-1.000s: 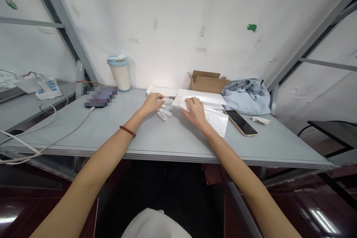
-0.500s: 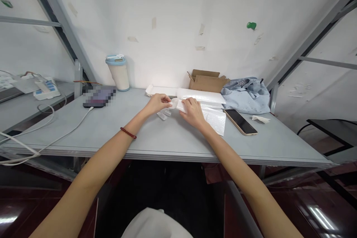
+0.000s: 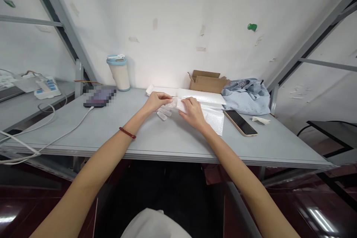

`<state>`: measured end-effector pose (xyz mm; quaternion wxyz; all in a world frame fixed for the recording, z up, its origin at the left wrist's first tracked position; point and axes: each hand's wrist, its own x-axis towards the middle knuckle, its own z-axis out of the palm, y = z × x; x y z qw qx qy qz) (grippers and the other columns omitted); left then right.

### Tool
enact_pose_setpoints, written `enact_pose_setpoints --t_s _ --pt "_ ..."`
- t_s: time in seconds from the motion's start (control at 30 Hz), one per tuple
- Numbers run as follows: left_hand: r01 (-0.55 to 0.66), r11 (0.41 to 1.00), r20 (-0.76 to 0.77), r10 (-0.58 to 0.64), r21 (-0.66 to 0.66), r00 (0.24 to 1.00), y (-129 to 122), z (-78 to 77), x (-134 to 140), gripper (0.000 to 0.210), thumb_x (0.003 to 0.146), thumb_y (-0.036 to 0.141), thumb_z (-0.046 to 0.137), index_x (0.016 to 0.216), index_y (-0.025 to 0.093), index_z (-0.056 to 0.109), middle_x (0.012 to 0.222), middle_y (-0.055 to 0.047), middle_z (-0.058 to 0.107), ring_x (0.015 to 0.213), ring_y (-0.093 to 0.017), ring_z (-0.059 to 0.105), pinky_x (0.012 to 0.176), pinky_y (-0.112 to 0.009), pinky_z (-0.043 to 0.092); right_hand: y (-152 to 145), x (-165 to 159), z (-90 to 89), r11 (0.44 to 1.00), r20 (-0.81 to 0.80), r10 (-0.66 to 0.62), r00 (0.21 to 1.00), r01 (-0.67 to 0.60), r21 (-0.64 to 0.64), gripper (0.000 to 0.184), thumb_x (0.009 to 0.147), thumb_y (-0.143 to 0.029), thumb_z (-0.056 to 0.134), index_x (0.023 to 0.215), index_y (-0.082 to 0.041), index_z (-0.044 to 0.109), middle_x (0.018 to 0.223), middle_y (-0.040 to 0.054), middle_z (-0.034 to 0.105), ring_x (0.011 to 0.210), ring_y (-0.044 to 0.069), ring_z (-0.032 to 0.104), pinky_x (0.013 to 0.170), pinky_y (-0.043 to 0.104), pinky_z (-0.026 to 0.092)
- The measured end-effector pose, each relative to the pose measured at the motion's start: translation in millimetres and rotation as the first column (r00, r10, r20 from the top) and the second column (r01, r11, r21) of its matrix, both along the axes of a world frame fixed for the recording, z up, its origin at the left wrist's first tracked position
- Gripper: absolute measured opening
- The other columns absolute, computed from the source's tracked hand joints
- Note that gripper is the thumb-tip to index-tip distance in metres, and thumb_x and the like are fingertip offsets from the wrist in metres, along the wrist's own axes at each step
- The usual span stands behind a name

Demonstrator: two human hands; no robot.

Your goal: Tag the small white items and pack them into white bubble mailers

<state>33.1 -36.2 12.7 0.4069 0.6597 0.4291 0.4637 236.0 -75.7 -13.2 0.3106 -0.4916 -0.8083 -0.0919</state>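
Note:
My left hand (image 3: pixel 156 102) is closed in a pinch at a translucent piece of plastic (image 3: pixel 174 102) by the open end of a small white packet (image 3: pixel 180 106). The other end of that packet is in my right hand (image 3: pixel 193 113), its fingers closed over the top. Several small clear plastic pieces (image 3: pixel 164 113) lie on the table just below my left fingertips. White bubble-wrap pouches (image 3: pixel 203 96) are stacked behind my right hand, and another white bubble pouch (image 3: pixel 214 120) lies flat beside its wrist. What is inside the packet I cannot make out.
An open cardboard box (image 3: pixel 208 83) and a light blue cloth bag (image 3: pixel 247 96) stand against the wall. To the right lie a phone (image 3: pixel 240 122) and a crumpled tissue (image 3: pixel 260 120). A lidded cup (image 3: pixel 119 74) and a device on a white cable (image 3: pixel 99 96) are at left.
More small clear plastic pieces show spread on the table under my left hand. My left fingers have shifted slightly at the packet's open end; my right hand keeps its grip.

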Motion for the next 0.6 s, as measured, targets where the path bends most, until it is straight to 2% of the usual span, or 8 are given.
enact_pose_setpoints --t_s 0.13,0.27,0.4,0.6 --pt "-0.062 0.998 0.002 0.062 0.005 0.998 3.1 0.6 -5.6 0.036 0.06 0.037 0.081 0.087 0.015 0.075 0.087 -0.007 0.074 0.071 -0.015 0.061 0.068 -0.029 0.05 1.2 1.4 -1.1 1.0 -0.001 0.008 1.0 -0.008 0.021 0.037 0.083 -0.026 0.06 0.119 -0.018 0.057 0.116 0.0142 0.058 0.111 0.03 0.051 0.092 0.042 0.039" --pt "0.014 0.999 -0.045 -0.016 -0.052 0.999 3.8 0.2 -11.3 0.035 0.062 0.04 0.078 0.088 0.015 0.076 0.082 -0.006 0.073 0.065 -0.014 0.059 0.064 -0.029 0.049 1.5 1.6 -1.4 0.999 -0.004 0.008 1.0 -0.008 0.043 0.038 0.083 -0.026 0.059 0.12 -0.018 0.056 0.116 0.0141 0.057 0.11 0.03 0.051 0.092 0.043 0.039" --pt "0.119 0.981 -0.08 -0.132 -0.152 0.988 1.0 1.8 -12.2 0.026 0.063 0.037 0.078 0.077 0.015 0.077 0.071 -0.006 0.07 0.059 -0.013 0.056 0.059 -0.028 0.047 1.0 1.7 -0.8 0.998 -0.01 0.015 1.0 -0.014 0.061 0.04 0.083 -0.026 0.058 0.122 -0.018 0.056 0.117 0.0144 0.057 0.11 0.03 0.05 0.093 0.043 0.039" --pt "0.178 0.955 0.029 -0.176 -0.236 0.984 -2.3 2.4 -7.7 0.015 0.06 0.029 0.08 0.062 0.016 0.071 0.062 -0.002 0.063 0.057 -0.011 0.054 0.062 -0.029 0.049 -0.9 1.8 0.3 0.996 -0.022 0.063 0.998 -0.061 0.066 0.038 0.082 -0.028 0.059 0.119 -0.017 0.057 0.114 0.0142 0.058 0.108 0.029 0.051 0.092 0.043 0.04"
